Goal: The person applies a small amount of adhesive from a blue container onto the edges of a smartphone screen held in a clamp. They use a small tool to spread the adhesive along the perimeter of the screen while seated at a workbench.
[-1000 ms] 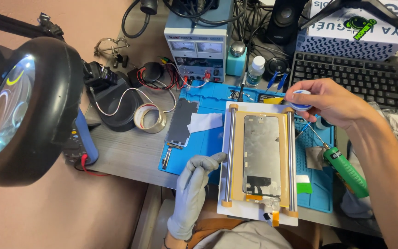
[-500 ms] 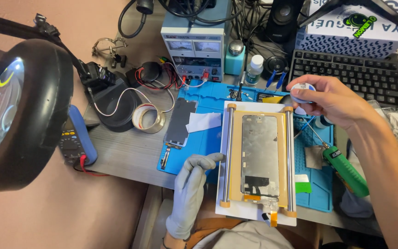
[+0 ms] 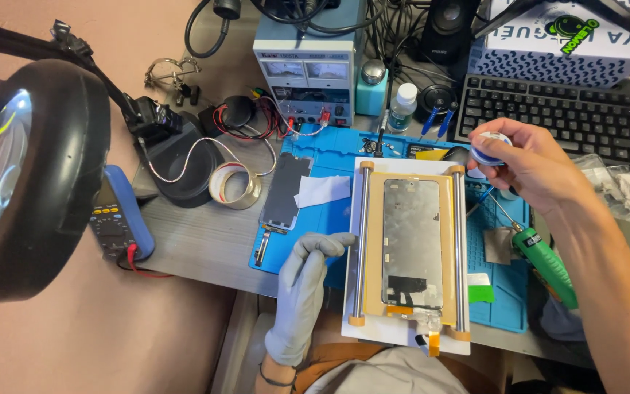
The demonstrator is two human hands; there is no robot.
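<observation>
A white fixture plate (image 3: 373,332) with two metal rods lies in front of me and carries a bare phone frame (image 3: 411,241) bordered by tan tape. My left hand (image 3: 302,292), in a grey glove, rests with its fingertips against the plate's left edge. My bare right hand (image 3: 526,164) hovers over the plate's upper right corner and pinches a small white and blue spool (image 3: 488,148). A thin wire runs from that hand down to a green-handled tool (image 3: 545,266) lying on the blue mat (image 3: 329,219).
A phone screen panel (image 3: 284,191), a white paper slip (image 3: 322,191) and a tape roll (image 3: 231,186) lie left of the plate. A round magnifier lamp (image 3: 23,175) and a multimeter (image 3: 114,215) stand at the far left. Behind are a bench power supply (image 3: 308,69), bottles and a keyboard (image 3: 570,117).
My right hand has risen slightly with the spool. The view has shifted a little; my left hand stays at the plate's edge.
</observation>
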